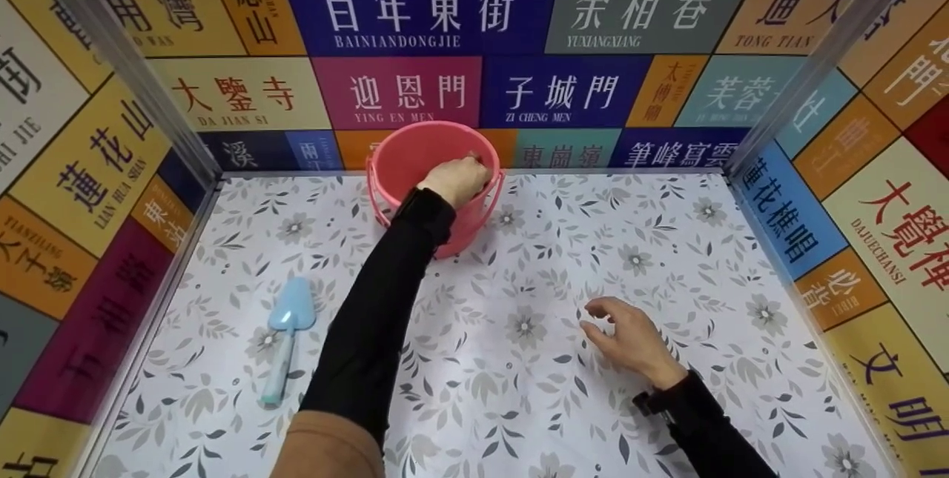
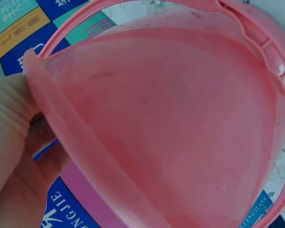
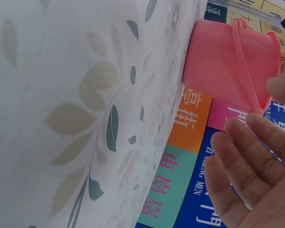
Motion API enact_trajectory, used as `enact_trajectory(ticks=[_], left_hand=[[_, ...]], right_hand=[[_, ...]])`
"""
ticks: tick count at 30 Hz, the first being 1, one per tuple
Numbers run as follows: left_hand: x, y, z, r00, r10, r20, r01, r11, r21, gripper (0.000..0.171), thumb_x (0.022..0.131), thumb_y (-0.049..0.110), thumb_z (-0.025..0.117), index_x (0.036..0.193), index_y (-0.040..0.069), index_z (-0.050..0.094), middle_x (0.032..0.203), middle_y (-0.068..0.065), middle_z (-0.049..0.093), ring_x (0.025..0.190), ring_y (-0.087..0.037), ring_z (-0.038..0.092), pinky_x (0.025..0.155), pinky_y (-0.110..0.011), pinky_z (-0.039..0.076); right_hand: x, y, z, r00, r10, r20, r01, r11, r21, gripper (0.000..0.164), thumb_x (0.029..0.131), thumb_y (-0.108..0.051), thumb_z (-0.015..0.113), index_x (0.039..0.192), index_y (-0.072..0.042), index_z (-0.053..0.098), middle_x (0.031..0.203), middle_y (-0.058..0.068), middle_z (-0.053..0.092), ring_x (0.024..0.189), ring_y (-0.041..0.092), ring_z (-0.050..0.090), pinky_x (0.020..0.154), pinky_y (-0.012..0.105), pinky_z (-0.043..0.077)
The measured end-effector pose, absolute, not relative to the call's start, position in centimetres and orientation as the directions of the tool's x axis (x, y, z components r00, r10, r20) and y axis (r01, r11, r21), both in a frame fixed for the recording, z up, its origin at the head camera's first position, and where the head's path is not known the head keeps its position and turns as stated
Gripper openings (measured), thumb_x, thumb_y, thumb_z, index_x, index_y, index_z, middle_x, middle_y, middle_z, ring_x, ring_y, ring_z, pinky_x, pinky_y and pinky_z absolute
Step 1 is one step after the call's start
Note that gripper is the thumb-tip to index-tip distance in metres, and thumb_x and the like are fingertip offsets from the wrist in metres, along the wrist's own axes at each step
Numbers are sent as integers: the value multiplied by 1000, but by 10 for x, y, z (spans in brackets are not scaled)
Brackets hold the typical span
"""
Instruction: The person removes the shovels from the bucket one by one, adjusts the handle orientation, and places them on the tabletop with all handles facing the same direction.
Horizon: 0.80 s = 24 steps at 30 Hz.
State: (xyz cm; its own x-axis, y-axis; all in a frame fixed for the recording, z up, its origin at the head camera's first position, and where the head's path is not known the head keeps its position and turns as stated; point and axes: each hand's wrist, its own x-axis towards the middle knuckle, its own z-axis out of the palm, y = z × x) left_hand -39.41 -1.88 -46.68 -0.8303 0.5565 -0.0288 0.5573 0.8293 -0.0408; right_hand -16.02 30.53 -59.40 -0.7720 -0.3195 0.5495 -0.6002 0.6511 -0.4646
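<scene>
A pink plastic bucket (image 1: 405,159) stands at the back of the table, against the wall panel. My left hand (image 1: 458,181) reaches over it and grips its far right rim. In the left wrist view, the left fingers (image 2: 50,159) lie along the outside of the rim, and the bucket's inside (image 2: 171,109) shows only bare pink plastic. The bucket's handle (image 2: 69,31) hangs down around its sides. My right hand (image 1: 626,333) hovers over the right part of the table, fingers loosely bent and holding nothing. A light-blue toy shovel (image 1: 293,306) lies at the left.
The table is covered with a white floral cloth (image 1: 519,374). Panels with coloured Chinese place-name signs (image 1: 415,4) close in the back and both sides. Clear corner posts (image 1: 815,55) stand at the back right and back left.
</scene>
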Motion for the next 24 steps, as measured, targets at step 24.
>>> enact_trajectory(ticks=[24], left_hand=[[-336,-64,-378,-793,608,-29,543,728,418,21,108,3,72,128,-1,75,127,-20,79,120,-35,72,117,-46,60]], right_hand=[[-139,290,-552,-860,-307,406,-482,748,-456,20,90,-2,86,107,0,77,99,13,81,88,32,77,79,42,66]])
